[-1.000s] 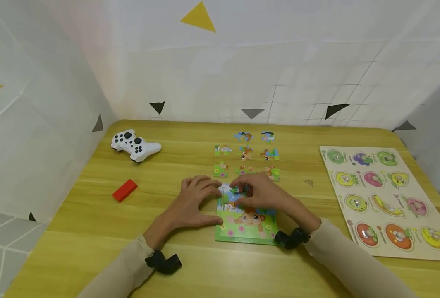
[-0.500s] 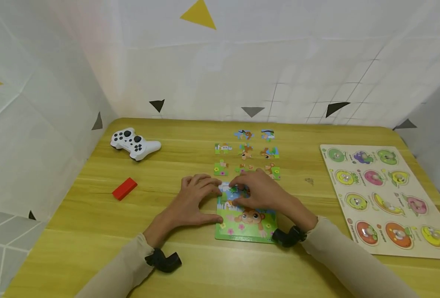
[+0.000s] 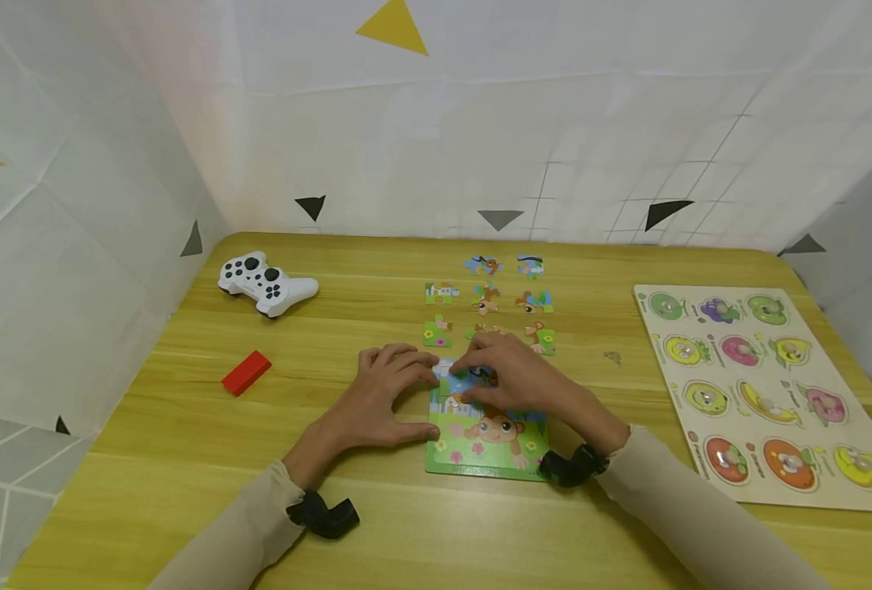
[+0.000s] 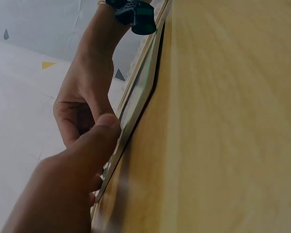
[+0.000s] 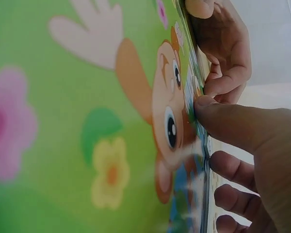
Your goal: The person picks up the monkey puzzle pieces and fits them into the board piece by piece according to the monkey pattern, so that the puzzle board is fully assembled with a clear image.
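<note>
Head view: gamepad, red block left; fruit pegboard filled. Right hand overlaps monkey puzzle, grip unclear; left hand spread.

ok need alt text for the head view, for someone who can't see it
Two hands work at a monkey picture puzzle board on a wooden table: the left hand at its left edge, the right hand over its upper part. Loose puzzle pieces lie beyond; a white game controller and red block sit left, a fruit board right.
</note>
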Demonstrator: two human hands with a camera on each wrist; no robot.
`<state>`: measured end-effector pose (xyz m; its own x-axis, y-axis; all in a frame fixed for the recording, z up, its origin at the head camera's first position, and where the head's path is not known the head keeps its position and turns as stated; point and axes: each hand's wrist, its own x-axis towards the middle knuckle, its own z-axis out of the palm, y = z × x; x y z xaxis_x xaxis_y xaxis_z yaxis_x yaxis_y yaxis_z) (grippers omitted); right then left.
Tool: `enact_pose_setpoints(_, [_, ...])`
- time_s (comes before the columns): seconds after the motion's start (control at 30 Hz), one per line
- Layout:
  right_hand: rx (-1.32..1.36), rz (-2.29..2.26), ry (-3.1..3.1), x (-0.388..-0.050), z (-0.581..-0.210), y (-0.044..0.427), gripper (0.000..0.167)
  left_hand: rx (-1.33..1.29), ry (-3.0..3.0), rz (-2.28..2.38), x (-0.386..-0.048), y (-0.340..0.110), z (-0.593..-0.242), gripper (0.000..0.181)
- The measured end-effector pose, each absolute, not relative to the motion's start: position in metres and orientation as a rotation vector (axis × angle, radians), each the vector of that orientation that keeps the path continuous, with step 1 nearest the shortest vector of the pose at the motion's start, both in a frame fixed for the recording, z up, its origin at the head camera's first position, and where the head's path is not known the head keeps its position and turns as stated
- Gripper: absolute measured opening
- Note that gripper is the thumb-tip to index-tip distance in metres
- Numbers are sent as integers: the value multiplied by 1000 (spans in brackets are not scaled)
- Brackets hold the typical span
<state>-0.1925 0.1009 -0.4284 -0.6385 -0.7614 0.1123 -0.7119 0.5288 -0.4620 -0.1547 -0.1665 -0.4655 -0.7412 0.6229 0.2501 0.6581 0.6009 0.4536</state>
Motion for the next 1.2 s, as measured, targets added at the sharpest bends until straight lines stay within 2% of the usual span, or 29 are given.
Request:
enact_pose_setpoints(0.7, [-1280,-753,2662,-195,-430,102,35,-1117,-2749,-812,-157,-168,-463,51])
enact_pose_setpoints(1.2, [-1281,-934,2555,-202,-431,111,37,-1117,-2752,-815,-156,-168,-466,51])
